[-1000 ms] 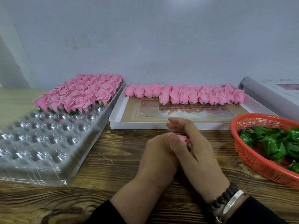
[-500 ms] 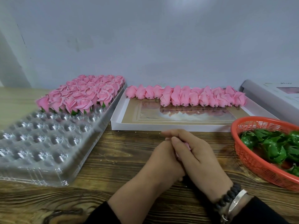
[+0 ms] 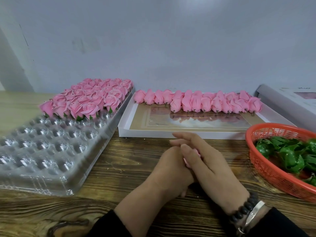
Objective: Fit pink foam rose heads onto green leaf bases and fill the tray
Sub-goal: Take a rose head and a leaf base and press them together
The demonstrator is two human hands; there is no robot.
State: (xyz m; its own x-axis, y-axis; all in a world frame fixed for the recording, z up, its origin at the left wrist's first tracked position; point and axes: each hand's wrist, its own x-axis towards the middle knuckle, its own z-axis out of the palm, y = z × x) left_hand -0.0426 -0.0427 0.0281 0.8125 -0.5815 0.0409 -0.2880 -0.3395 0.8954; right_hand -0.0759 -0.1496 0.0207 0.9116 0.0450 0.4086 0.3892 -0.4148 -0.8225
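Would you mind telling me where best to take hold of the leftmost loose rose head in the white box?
Probably pinch the leftmost loose rose head across its rounded middle, coming from above and the near side. It lies on its side in the white box, stub toward you; its left flank is free, while a neighbour crowds its right.

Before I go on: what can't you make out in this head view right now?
- Rose head: mostly hidden between left hand and right hand; leaf base unseen.
- Orange basket: cut off by right edge.
- Clear tray: left end cut off.
- White box: cropped, print blurred.
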